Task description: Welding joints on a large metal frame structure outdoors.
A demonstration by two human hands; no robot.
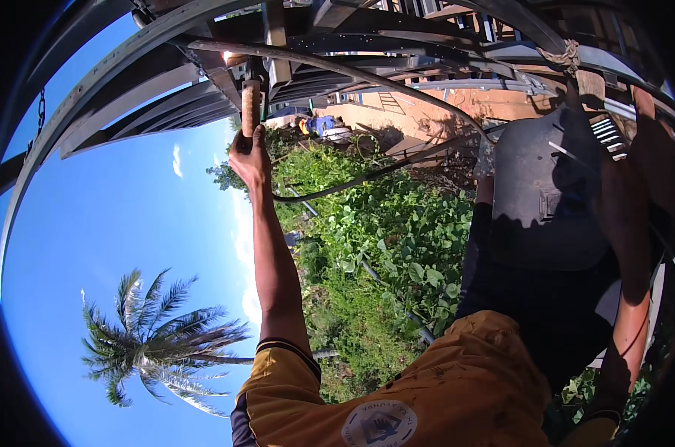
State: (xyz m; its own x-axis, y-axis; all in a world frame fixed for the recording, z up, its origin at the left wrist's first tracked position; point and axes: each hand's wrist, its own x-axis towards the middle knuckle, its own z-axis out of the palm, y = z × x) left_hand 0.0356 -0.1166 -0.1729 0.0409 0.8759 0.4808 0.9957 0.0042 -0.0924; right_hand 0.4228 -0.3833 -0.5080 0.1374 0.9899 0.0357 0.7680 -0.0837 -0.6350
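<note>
My left hand is raised at the top left, its fingers closed round the tan handle of an electrode holder. A dark cable leads away to the right from beside my wrist. Just above the holder, a small bright orange glow shows on the metal frame. On the right, my right hand lies in shadow, closed at the edge of a dark welding shield with a small rectangular window. A thin pale rod sticks out across the shield. Shadow partly hides the right fingers.
Long metal beams cross overhead, with a second cable running beneath them. Green plants fill the ground below. Reddish bare soil lies farther off, and a palm tree stands at the left.
</note>
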